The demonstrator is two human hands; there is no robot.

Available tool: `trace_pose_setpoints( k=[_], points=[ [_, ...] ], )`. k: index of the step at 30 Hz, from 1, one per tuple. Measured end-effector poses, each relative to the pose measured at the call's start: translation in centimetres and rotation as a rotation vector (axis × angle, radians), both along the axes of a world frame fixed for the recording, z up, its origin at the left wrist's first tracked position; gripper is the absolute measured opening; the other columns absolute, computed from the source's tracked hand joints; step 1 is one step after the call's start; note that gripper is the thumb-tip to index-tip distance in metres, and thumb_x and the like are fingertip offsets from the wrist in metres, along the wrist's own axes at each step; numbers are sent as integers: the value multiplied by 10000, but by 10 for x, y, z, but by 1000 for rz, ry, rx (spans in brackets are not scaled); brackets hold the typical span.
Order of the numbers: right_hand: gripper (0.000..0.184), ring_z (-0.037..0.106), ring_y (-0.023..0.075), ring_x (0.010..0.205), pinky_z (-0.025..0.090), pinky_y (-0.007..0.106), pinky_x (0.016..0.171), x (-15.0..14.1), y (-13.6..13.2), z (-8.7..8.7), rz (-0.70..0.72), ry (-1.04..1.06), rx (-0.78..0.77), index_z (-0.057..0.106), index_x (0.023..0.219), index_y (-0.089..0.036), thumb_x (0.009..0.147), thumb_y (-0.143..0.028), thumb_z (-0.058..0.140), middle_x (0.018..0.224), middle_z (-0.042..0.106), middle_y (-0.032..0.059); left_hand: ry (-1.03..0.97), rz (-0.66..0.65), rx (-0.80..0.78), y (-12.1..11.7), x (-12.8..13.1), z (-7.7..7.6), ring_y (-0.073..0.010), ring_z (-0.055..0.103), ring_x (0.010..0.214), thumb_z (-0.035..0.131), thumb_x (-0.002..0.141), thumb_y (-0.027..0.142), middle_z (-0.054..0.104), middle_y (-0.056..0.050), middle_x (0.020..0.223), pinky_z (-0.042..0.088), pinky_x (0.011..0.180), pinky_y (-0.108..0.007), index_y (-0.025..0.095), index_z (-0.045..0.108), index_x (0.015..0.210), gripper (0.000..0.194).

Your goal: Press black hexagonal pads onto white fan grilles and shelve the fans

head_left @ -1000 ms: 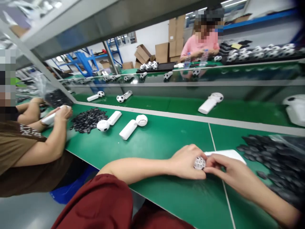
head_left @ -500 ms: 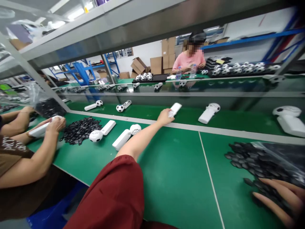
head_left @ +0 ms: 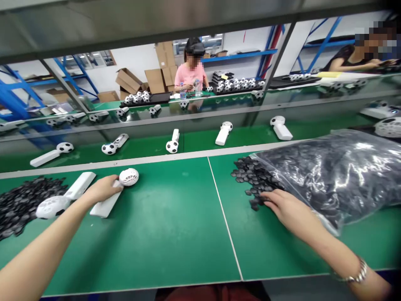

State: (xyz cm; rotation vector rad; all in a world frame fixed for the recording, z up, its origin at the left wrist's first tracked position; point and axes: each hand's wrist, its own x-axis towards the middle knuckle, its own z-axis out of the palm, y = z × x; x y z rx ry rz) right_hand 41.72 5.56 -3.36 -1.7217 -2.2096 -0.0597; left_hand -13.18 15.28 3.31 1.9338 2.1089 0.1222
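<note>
My left hand (head_left: 102,189) lies on a white handheld fan (head_left: 113,193) with a round grille head, fingers curled over its neck on the green table (head_left: 175,225). A second white fan (head_left: 64,196) lies just left of it. My right hand (head_left: 283,207) rests palm down at the edge of a pile of small black hexagon pieces (head_left: 252,179), fingertips among them. The pieces spill out of a clear plastic bag (head_left: 335,171) on the right.
Another heap of black pieces (head_left: 19,205) lies at far left. Soccer-ball fans (head_left: 173,141) lie on the belt behind a grey rail (head_left: 150,159). A person in pink (head_left: 191,75) works across the line, another at far right (head_left: 354,58). Cardboard boxes (head_left: 147,79) stand behind.
My left hand came back from the belt, where it left a fan, and now rests on a white fan on the table. My right hand stays at the black pieces. The view swung right.
</note>
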Motion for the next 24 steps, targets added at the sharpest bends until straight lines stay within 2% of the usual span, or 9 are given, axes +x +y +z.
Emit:
trace_pose_setpoints(
  k=[3,8,11,13,15,19,21,24],
  points=[
    [285,603,224,792,495,358,702,-4,0,2,35,41,-15,617,895,-201,879,-332,365,875,619,73,-23,-110,-52,-14,31,6,-336,569,989,521,697,396,623,-147,1057,424,849,-409,109,568,1012,429],
    [206,600,218,766,484,349,685,-13,1,5,56,131,-86,566,811,-217,865,-320,396,835,621,51,-208,-492,-78,-35,134,16,-243,556,1025,489,754,336,604,-45,1121,419,874,-326,213,572,1068,347],
    [199,600,223,807,488,368,742,-21,-1,11,60,177,-76,574,885,-206,866,-280,390,884,629,66,-188,-587,36,-46,189,9,-240,558,973,470,755,253,597,-67,1059,444,818,-339,198,559,1087,348],
    [245,596,223,867,482,377,798,-26,-3,15,78,203,-38,573,994,-189,873,-241,367,944,618,87,-114,-636,158,-51,215,2,-250,536,965,434,752,179,574,-88,1017,442,815,-365,183,541,1120,383],
    [279,595,215,870,484,373,805,-29,-5,20,97,211,-31,577,1032,-182,880,-218,346,947,607,95,-99,-678,194,-53,229,-4,-267,497,1001,464,735,180,537,-105,1044,430,852,-395,175,498,1187,453],
    [229,598,210,846,489,366,785,-33,-10,26,89,252,-77,599,927,-187,880,-235,380,917,627,82,-179,-705,34,-55,232,-8,-322,335,1208,601,676,325,387,-161,1303,346,982,-461,130,322,1337,744],
    [188,608,210,833,492,365,779,-35,-12,26,65,300,-105,590,896,-196,869,-252,412,901,647,66,-181,-747,-4,-60,229,-7,-316,270,1267,582,708,337,337,-161,1372,300,1018,-472,128,273,1360,752],
    [163,626,206,781,504,358,749,-38,-12,24,27,367,-139,580,890,-204,852,-278,439,867,664,49,-130,-792,22,-75,233,-9,-320,261,1278,578,738,355,302,-147,1415,296,1007,-491,161,254,1366,733]
  ],
)
